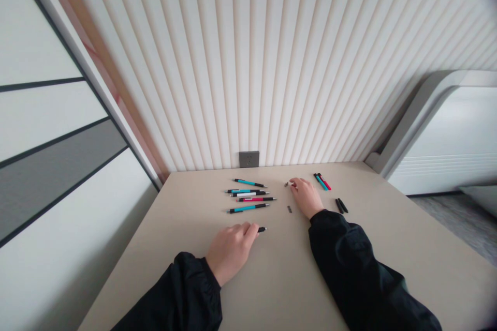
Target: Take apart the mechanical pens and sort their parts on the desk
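My left hand (233, 248) is closed around a pen, most of it hidden in the fist; only its black end (262, 229) with a pale tip sticks out to the right. Farther back, my right hand (306, 195) bends down to the table with its fingertips pinched at some small pale and dark bits (288, 184). What exactly sits between those fingers is too small to tell. A tiny dark clip-like piece (289, 209) lies just left of the right wrist. Left of that hand, several pens lie roughly parallel, among them a blue one (248, 208) and a red one (254, 199).
Right of my right hand lie blue and red pen barrels (322, 182) and two black pen parts (341, 206). The beige table (279, 279) meets a ribbed wall with a dark socket (249, 159). A white cabinet stands left, a bed headboard (450, 129) right.
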